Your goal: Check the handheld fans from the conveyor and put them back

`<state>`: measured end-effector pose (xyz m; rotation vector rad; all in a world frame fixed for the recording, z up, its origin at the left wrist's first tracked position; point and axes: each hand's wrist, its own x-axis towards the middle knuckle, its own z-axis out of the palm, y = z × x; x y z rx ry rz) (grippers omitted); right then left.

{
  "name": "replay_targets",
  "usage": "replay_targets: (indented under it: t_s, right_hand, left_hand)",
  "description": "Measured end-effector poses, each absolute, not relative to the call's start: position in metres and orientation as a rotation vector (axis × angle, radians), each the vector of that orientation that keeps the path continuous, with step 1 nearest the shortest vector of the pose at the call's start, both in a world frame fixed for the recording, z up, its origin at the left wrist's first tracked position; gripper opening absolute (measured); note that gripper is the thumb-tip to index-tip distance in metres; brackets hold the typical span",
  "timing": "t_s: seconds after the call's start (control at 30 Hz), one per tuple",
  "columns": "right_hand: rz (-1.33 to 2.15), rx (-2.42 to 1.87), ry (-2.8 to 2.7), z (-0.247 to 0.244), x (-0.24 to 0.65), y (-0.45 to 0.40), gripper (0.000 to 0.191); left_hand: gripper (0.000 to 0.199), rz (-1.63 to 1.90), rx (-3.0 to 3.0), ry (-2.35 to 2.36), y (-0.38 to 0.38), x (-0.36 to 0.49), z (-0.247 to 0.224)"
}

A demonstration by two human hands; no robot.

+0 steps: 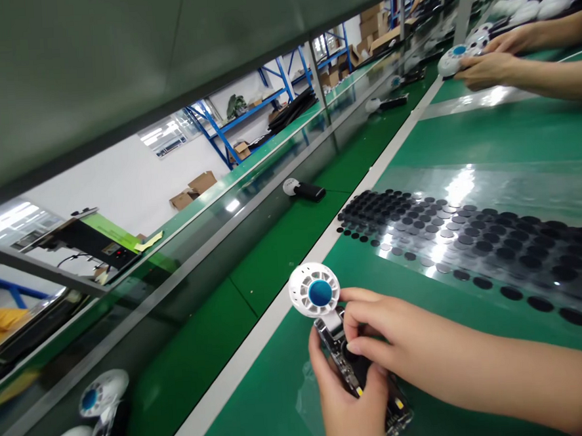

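My left hand (349,405) is wrapped round the dark body of a handheld fan (319,294), whose white round head with a blue centre points up and away from me. The fan's body is open, with circuit parts and small yellow pieces showing along it. Over the upper body, just below the head, my right hand (381,324) has thumb and fingers pinched together. Its index finger reaches to the edge of the fan head. What lies between the right fingertips is hidden. Right of my hands lies a clear sheet with rows of black round stickers (484,245).
A dark green conveyor belt (268,252) runs beside the lighter green worktop, carrying another fan (305,189) and more fans at lower left. A co-worker's hands (493,64) hold a fan at upper right. A grey overhead panel (114,71) slants above.
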<state>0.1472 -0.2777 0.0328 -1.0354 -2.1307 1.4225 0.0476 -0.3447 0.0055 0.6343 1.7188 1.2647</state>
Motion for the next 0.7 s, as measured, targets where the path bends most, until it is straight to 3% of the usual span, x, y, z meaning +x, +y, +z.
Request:
replay_targets:
  t_s: [0.13, 0.37, 0.6, 0.7]
  right_hand:
    - [1.342, -1.027, -2.152, 0.031, 0.143, -0.279, 0.017]
    - [1.364, -0.993, -2.071, 0.028, 0.141, -0.286, 0.02]
    - [1.832, -0.957, -1.834, 0.033, 0.149, -0.281, 0.025]
    - [1.746, -1.025, -1.853, 0.036, 0.163, -0.286, 0.033]
  left_hand:
    - [0.082, 1.302, 0.599, 1.715, -0.346, 0.047, 0.002]
    - [0.061, 1.549, 0.341, 1.295, -0.347, 0.048, -0.004]
    - [0.063, 1.449, 0.382, 1.374, -0.347, 0.046, -0.004]
    - [0.051, 1.474, 0.464, 1.323, -0.348, 0.042, 0.004]
